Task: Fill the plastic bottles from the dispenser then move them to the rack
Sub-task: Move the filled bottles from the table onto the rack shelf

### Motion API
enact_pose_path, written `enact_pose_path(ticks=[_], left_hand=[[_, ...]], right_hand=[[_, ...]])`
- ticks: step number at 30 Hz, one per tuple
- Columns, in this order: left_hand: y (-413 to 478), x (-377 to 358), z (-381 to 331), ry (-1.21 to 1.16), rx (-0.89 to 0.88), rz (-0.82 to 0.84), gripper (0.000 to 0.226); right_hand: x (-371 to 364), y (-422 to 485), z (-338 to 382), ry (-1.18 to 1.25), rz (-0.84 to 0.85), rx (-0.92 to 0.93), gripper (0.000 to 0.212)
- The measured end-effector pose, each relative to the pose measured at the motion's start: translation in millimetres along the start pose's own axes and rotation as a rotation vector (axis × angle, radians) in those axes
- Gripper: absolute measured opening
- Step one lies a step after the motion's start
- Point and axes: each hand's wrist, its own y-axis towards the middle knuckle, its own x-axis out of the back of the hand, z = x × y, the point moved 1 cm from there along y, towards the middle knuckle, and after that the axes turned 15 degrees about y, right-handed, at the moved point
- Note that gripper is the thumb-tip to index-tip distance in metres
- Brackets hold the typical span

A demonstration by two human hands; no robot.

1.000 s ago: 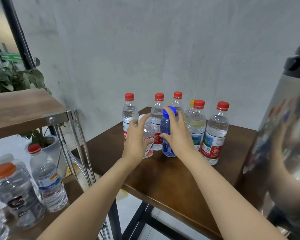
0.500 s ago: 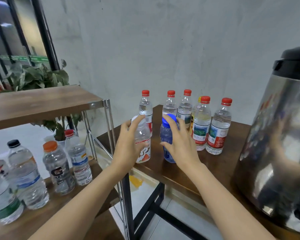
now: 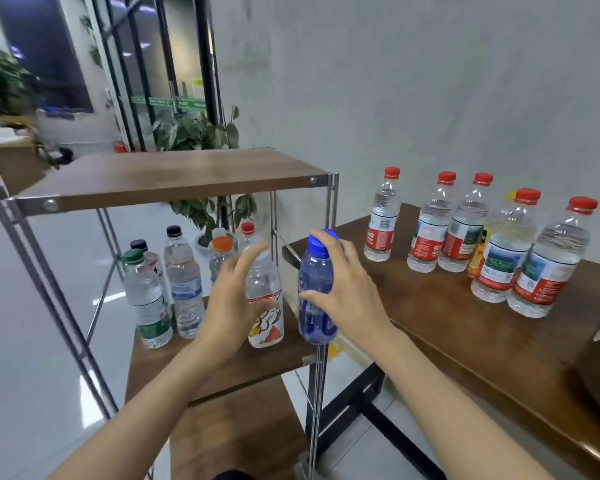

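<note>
Dark wooden table (image 3: 447, 323) on the right, black legs beneath it. Behind the table, a plain grey wall (image 3: 430, 81) (scuffed in places). Left of the table, glossy white floor tiles (image 3: 25, 341) catch bright reflections. Beyond the table's far-left corner stands a leafy potted plant (image 3: 194, 133), then dark, black-framed glass panels (image 3: 153, 64).

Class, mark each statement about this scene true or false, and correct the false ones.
1. The right hand grips a blue bottle. True.
2. The left hand holds nothing. False: it grips a clear bottle with a colourful label.
3. Five red-capped bottles stand on the table. True.
4. The green-capped bottle stands on the table. False: it stands on the middle shelf of the rack.
</note>
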Motion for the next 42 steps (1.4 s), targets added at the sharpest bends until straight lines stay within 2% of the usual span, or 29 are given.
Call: enact_pose_path(ticks=[12,16,19,24,27,31,34,38,42], left_hand=[[-24,11,118,0.142,0.295,0.071,0.083],[-29,14,142,0.099,0.311,0.052,0.080],[-33,15,151,0.092,0.308,0.048,0.089],[-40,13,163,0.032,0.324,0.038,0.084],[-38,15,169,-0.029,0.390,0.043,0.073],[-37,11,178,0.135,0.428,0.019,0.068],[-32,12,172,0.319,0.430,0.064,0.091],[-30,14,158,0.579,0.411,0.167,0.100],[-33,14,158,0.661,0.415,0.190,0.108]], right_hand=[[-140,30,-27,0.190,0.251,-0.087,0.092],[-175,35,-34,0.225,0.334,-0.111,0.088],[-196,38,-40,0.247,0.364,-0.108,0.088],[-212,49,-47,0.257,0.385,-0.058,0.090],[-217,53,-52,0.282,0.420,-0.036,0.091],[-224,57,-52,0.285,0.463,-0.004,0.093],[-226,59,-48,0.221,0.472,0.043,0.095],[-225,58,-42,-0.125,0.424,0.132,0.105],[-230,53,-42,-0.057,0.398,0.152,0.106]])
